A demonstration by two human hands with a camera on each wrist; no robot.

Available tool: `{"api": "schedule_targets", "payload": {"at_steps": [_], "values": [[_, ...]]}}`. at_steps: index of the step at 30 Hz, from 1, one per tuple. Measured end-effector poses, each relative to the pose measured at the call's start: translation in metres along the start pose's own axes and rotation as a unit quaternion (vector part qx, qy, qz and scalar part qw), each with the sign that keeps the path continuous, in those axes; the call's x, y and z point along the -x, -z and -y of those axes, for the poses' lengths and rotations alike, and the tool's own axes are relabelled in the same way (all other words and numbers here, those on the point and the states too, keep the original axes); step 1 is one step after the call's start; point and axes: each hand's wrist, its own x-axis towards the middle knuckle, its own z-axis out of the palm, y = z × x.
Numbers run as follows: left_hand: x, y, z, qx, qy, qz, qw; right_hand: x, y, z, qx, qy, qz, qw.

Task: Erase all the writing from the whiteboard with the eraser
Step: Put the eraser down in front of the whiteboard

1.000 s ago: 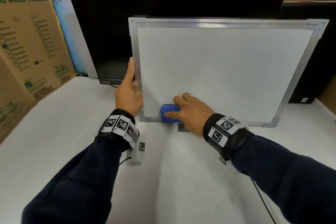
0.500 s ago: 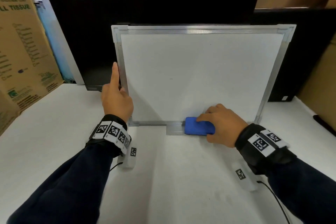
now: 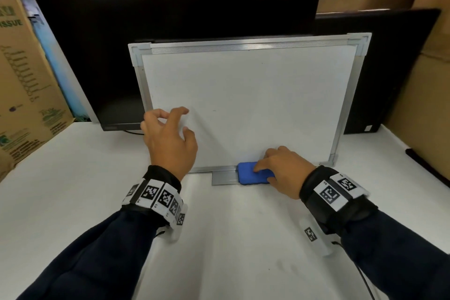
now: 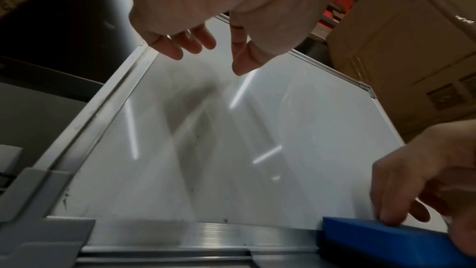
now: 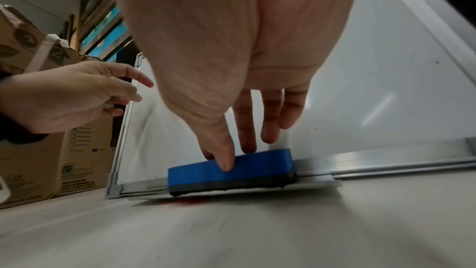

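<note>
Blue eraser (image 3: 253, 174) lies under your right hand (image 3: 283, 170), long axis along the whiteboard (image 3: 246, 105) tray.
Your right fingers (image 5: 226, 150) pinch it from above, thumb at its near side; your left hand (image 3: 170, 139), fingers spread, hovers farther off, holding nothing.

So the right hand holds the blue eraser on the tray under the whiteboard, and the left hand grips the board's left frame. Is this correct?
Not quite. The left hand grips nothing: the left wrist view shows its fingers loose, clear of the whiteboard. The right hand does hold the blue eraser on the tray.
</note>
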Motion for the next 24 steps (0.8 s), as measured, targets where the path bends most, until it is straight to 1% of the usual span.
{"api": "schedule_targets", "payload": {"at_steps": [3, 6, 9, 12, 15, 19, 21, 24], "values": [[0.006, -0.002, -0.002, 0.04, -0.039, 0.068, 0.996, 0.0, -0.001, 0.0, -0.021, -0.001, 0.0, 1.0], [0.013, -0.007, -0.008, 0.076, -0.091, 0.145, 0.982, 0.002, 0.001, 0.002, -0.042, 0.005, 0.0, 0.999], [0.02, -0.012, -0.015, 0.092, -0.132, 0.207, 0.965, 0.007, 0.005, 0.001, -0.059, 0.004, -0.009, 0.998], [0.023, -0.016, -0.019, 0.095, -0.137, 0.254, 0.953, 0.018, 0.006, -0.002, -0.073, 0.002, -0.018, 0.997], [0.025, -0.018, -0.024, 0.089, -0.124, 0.293, 0.944, 0.03, 0.007, -0.007, -0.085, -0.008, -0.039, 0.996], [0.029, -0.023, -0.032, 0.079, -0.117, 0.338, 0.93, 0.044, 0.007, -0.02, -0.064, -0.048, -0.058, 0.995], [0.031, -0.027, -0.037, 0.074, -0.121, 0.355, 0.924, 0.048, 0.007, -0.026, -0.04, -0.067, -0.052, 0.996], [0.032, -0.035, -0.045, 0.086, -0.108, 0.369, 0.919, 0.052, 0.008, -0.032, -0.015, -0.078, -0.027, 0.996]]}}
